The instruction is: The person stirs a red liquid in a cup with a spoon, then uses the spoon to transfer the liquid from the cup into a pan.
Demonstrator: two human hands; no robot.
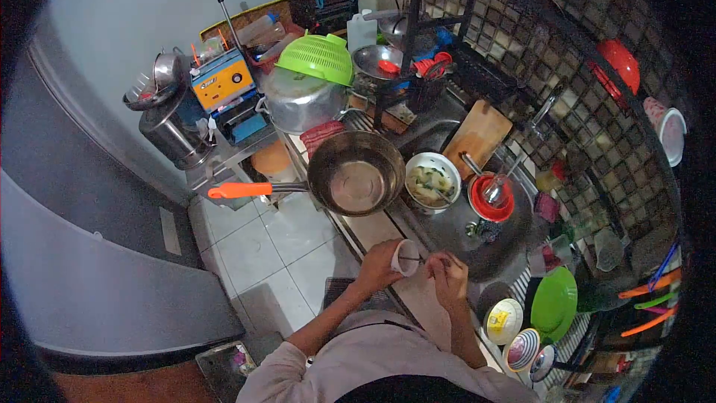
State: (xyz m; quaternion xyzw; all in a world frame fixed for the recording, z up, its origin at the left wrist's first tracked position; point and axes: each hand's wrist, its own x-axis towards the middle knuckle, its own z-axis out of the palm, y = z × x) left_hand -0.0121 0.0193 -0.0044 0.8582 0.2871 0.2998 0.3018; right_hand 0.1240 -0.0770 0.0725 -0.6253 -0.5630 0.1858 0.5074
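Observation:
A small white cup (405, 257) is tilted in my left hand (379, 267), whose fingers wrap round its side. My right hand (447, 277) is just to the right of the cup, fingers bent together on the end of a thin dark handle (419, 259) that reaches into the cup. What lies inside the cup is too dark to tell. Both hands are over the counter edge (425, 302), below a deep pan (356, 174) with an orange handle.
Right of the pan, the sink (447, 233) holds a white bowl (432, 181) with food and a red bowl (491, 198). A wooden board (477, 134) leans behind. A green plate (554, 304) and small bowls stand at right. A green colander (317, 57) tops a large pot (302, 101).

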